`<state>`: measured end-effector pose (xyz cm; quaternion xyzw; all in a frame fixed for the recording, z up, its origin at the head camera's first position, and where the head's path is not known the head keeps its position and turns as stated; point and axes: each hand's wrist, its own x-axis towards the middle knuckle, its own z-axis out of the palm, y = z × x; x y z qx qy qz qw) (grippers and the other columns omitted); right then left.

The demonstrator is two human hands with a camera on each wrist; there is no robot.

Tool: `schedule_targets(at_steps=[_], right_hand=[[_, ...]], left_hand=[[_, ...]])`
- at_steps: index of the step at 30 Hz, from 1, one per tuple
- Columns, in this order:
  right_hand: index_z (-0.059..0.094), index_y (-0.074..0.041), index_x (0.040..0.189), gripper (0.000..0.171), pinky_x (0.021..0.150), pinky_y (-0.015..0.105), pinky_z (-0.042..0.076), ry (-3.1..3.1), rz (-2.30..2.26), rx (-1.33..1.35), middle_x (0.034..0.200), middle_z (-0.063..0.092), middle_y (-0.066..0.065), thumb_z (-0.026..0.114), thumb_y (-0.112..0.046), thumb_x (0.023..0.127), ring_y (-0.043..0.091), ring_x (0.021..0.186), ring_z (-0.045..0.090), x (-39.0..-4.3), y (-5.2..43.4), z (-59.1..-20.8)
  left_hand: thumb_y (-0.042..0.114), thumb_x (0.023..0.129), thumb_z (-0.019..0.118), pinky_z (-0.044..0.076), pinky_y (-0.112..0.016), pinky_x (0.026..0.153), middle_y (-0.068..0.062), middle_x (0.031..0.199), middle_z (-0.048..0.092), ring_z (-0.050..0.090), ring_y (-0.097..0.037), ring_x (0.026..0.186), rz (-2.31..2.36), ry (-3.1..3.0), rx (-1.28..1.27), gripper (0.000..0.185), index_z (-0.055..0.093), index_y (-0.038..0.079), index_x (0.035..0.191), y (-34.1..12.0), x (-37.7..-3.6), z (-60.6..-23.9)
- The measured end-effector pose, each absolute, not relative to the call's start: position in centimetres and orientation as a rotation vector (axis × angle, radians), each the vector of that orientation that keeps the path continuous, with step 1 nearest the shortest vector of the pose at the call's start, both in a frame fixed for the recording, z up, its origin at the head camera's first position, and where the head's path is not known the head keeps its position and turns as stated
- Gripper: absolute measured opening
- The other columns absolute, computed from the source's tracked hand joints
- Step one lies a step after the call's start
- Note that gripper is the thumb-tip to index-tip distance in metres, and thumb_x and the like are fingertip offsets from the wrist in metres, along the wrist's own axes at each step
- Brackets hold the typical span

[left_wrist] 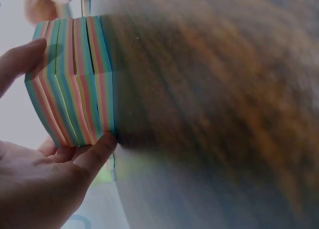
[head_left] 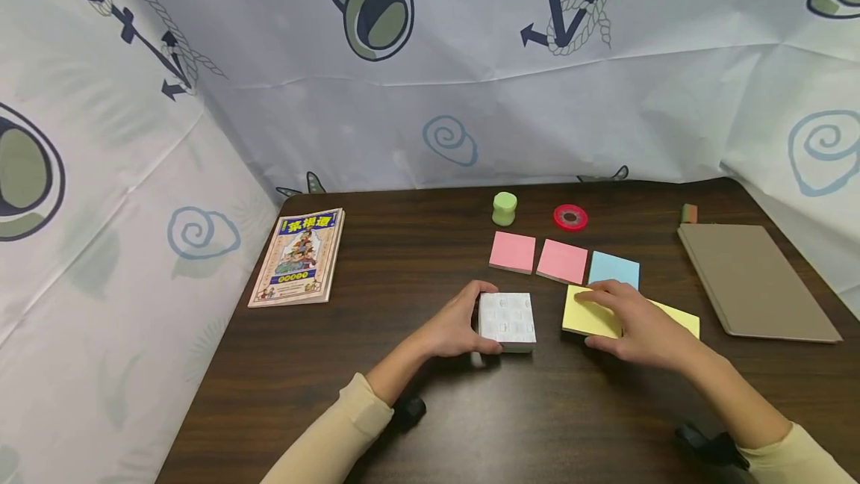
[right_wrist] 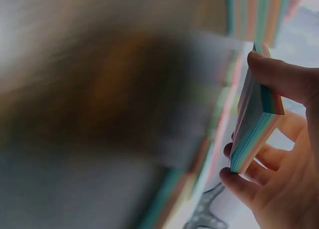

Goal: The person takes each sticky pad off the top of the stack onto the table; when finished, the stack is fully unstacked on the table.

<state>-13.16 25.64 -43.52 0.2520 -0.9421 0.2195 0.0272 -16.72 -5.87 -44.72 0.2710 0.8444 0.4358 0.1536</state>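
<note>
Dark wood counter [head_left: 416, 364] walled by an anchor-print cloth [head_left: 470, 95]; on it we see the thick note block [head_left: 508, 320], its top patterned white, clasped at its left side by the left hand [head_left: 457, 329]. Just right of the block lies a yellow pad [head_left: 586, 314], with the right hand [head_left: 634, 323] over it, grip curled on a thinner striped stack [right_wrist: 256, 124]. Beyond the block sit two pink pads [head_left: 513, 252], a blue pad [head_left: 614, 270], a green cap [head_left: 505, 208] and a red tape roll [head_left: 570, 217]; far left a book [head_left: 298, 256], far right a grey notebook [head_left: 752, 282]. We judge the splitting into pads partly done, much block left. Only the wrist views show rainbow edges and gaps between layers; only the head view shows the layout
</note>
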Motion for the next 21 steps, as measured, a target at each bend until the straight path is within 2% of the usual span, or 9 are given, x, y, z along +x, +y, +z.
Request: schedule_targets(at_steps=[8,15,21], right_hand=[[0.062,-0.007,0.127,0.062,0.092,0.052,0.045,-2.909,0.554,0.838,0.124,0.056,0.015,0.085,-0.026,0.073,0.035,0.112,0.054,-13.1,26.8,-45.8],[0.061,-0.007,0.129,0.063,0.093,0.053,0.044,-2.937,0.512,0.859,0.127,0.056,0.018,0.084,-0.028,0.075,0.037,0.115,0.054,-13.2,26.8,-45.4],[0.060,-0.007,0.130,0.063,0.094,0.051,0.045,-2.877,0.499,0.904,0.129,0.055,0.014,0.083,-0.031,0.077,0.033,0.117,0.053,-13.3,26.1,-44.1]], left_hand=[[0.013,0.068,0.090,0.039,-0.031,0.090,-0.002,0.117,0.052,0.051,-0.015,0.100,1.247,2.425,0.774,0.085,0.040,0.007,0.136,-5.8,-16.8,-44.9],[0.014,0.068,0.090,0.039,-0.030,0.090,-0.001,0.118,0.052,0.050,-0.014,0.100,1.226,2.431,0.771,0.085,0.040,0.009,0.137,-5.9,-16.8,-45.0],[0.014,0.068,0.090,0.039,-0.030,0.090,0.000,0.118,0.052,0.051,-0.015,0.101,1.228,2.434,0.761,0.085,0.040,0.010,0.137,-5.9,-16.8,-45.0]])
